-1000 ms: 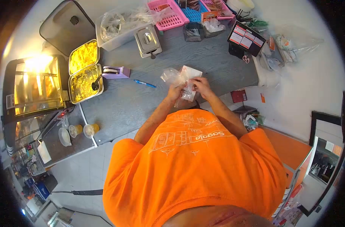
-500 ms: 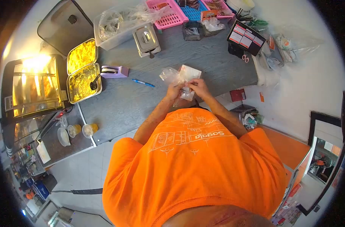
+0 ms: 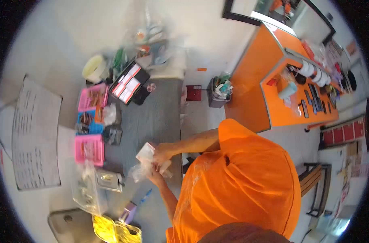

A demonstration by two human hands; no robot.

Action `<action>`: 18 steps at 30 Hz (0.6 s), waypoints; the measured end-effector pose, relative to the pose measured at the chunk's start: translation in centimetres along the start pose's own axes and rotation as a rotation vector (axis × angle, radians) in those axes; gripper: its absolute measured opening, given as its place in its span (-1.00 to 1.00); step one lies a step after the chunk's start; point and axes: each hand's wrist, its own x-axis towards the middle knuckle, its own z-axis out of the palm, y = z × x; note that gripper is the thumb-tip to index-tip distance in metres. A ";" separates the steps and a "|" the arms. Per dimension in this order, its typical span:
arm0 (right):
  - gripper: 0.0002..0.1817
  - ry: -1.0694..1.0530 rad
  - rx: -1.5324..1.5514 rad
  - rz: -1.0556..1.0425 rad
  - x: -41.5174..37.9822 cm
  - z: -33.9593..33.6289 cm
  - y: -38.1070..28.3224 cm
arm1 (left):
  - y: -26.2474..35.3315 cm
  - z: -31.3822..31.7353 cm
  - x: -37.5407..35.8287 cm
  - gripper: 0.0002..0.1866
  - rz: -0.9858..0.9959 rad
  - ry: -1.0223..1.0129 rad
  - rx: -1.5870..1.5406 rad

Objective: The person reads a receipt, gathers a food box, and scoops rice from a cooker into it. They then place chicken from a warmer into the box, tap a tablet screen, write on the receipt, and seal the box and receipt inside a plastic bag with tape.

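Over the grey table [image 3: 148, 117], my two hands are close together on a clear plastic bag [image 3: 139, 173]. My left hand [image 3: 155, 175] pinches the crumpled plastic from the lower side. My right hand [image 3: 163, 153] has its fingers curled in on the same bundle, partly smeared by motion. A white card or packet [image 3: 145, 153] with a little red print sticks out beside my right fingers. Near my left forearm lies a blue pen [image 3: 145, 196], and past it a purple tape dispenser [image 3: 129, 212].
Pink baskets [image 3: 89, 150], a blue basket [image 3: 90, 122] and a tablet [image 3: 130, 83] line the table's far side. Metal trays of yellow food [image 3: 128, 233] stand at the bottom. To the right are a bin [image 3: 219, 93] and an orange counter [image 3: 249, 87].
My head has turned to the right, so the whole scene appears rotated, and the orange counter now shows. Both hands stay together on the plastic bag and white packet.
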 end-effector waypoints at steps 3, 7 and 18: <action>-0.64 0.146 -0.004 0.113 -0.1 -1.6 2.4 | 0.5 0.2 2.7 -0.72 0.561 -0.075 0.440; -0.60 0.296 0.205 0.379 -4.5 -4.4 5.9 | 5.9 3.5 4.2 -0.58 0.736 -0.163 0.874; -0.56 2.481 -0.674 1.134 -71.5 -24.0 22.4 | -1.4 22.3 1.0 -0.10 0.251 0.917 0.928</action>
